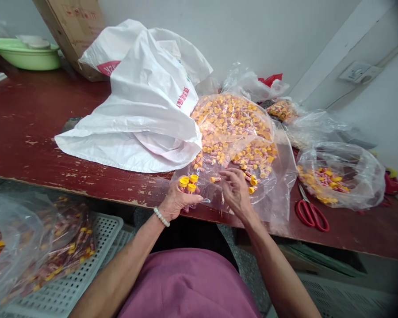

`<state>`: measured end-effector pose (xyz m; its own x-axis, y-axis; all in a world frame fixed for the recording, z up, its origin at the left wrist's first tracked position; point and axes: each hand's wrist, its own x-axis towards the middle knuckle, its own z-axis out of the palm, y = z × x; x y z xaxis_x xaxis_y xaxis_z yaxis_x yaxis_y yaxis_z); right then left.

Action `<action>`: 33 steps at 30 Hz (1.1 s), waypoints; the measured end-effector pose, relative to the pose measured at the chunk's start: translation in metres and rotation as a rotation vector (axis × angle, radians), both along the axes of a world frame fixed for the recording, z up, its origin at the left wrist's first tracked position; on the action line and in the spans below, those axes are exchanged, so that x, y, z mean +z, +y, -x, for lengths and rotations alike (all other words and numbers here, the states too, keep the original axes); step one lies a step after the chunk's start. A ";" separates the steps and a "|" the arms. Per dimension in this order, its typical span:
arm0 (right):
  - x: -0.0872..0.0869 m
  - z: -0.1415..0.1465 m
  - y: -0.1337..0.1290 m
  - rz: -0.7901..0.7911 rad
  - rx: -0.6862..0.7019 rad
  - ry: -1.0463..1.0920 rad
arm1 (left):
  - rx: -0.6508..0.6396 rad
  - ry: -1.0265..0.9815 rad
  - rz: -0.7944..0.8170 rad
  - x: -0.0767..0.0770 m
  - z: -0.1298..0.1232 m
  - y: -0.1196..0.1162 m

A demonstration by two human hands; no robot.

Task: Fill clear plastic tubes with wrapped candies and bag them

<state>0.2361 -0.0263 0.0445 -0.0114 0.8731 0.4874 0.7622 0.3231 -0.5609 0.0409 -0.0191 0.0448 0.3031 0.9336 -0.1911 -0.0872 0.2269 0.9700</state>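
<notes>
My left hand (176, 199), with a bead bracelet on its wrist, is closed around three small yellow-capped tubes (191, 187) standing upright. To its right, my right hand (235, 190) has its fingers loosely bent and apart. Its fingertips are at the end of a loose yellow-capped tube (215, 179) lying on the clear plastic; whether they touch it I cannot tell. Behind both hands a large clear plastic bag (268, 132) holds a heap of similar tubes (232, 117) with reddish wrappers. Several loose ones lie at its mouth, beside my right hand.
A white woven sack (146, 101) lies left of the heap. Red-handled scissors (311, 215) and a smaller open bag (368, 176) of tubes lie right. Below left, a white perforated crate (111, 225) holds bagged tubes. A green basin (36, 59) and cardboard box (81, 31) stand far left.
</notes>
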 end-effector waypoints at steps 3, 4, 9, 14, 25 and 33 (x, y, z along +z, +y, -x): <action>-0.015 -0.023 0.019 0.130 -0.107 -0.229 | -0.001 -0.088 0.021 -0.004 0.006 0.003; -0.019 -0.026 0.024 0.169 -0.096 -0.314 | 0.004 -0.114 0.019 -0.006 0.008 0.003; -0.031 -0.019 0.034 0.182 -0.050 -0.507 | 0.012 -0.101 -0.006 -0.010 0.011 0.002; -0.026 -0.028 0.033 0.138 -0.071 -0.235 | 0.037 -0.024 -0.120 -0.002 0.010 0.000; 0.015 0.041 -0.028 0.156 0.137 0.682 | -0.026 -0.039 -0.194 0.012 -0.001 -0.007; 0.017 0.038 -0.036 0.030 0.206 0.309 | -0.045 -0.105 -0.201 0.017 0.002 -0.010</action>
